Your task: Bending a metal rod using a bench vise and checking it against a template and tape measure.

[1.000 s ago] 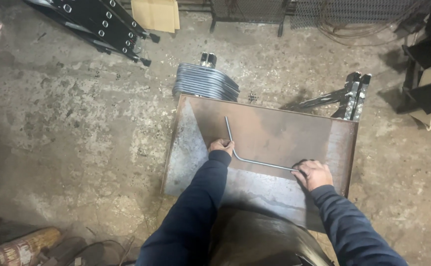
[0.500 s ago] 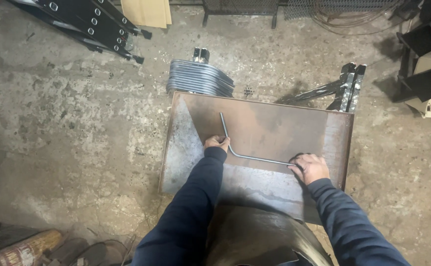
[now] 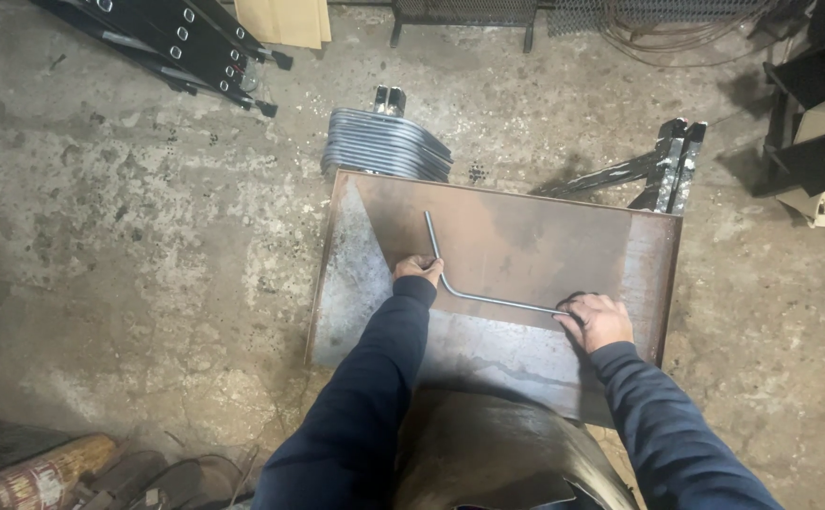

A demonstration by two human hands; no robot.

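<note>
A thin bent metal rod (image 3: 488, 298) lies on a rusty steel plate (image 3: 545, 227) that serves as a work surface. My left hand (image 3: 417, 270) grips the rod close to its bend, where the short leg angles up and away from me. My right hand (image 3: 598, 319) is closed on the far end of the long leg, near the plate's right edge. Both sleeves are dark blue.
A stack of curved metal strips (image 3: 384, 144) sits behind the plate. Black perforated bars (image 3: 176, 38) lie at top left, a metal stand (image 3: 663, 165) at right, dark frames (image 3: 814, 123) far right. A rusty cylinder (image 3: 25, 477) lies bottom left on the concrete floor.
The view shifted slightly; the hands and rod keep nearly the same place on the plate, with both hands holding the rod throughout.
</note>
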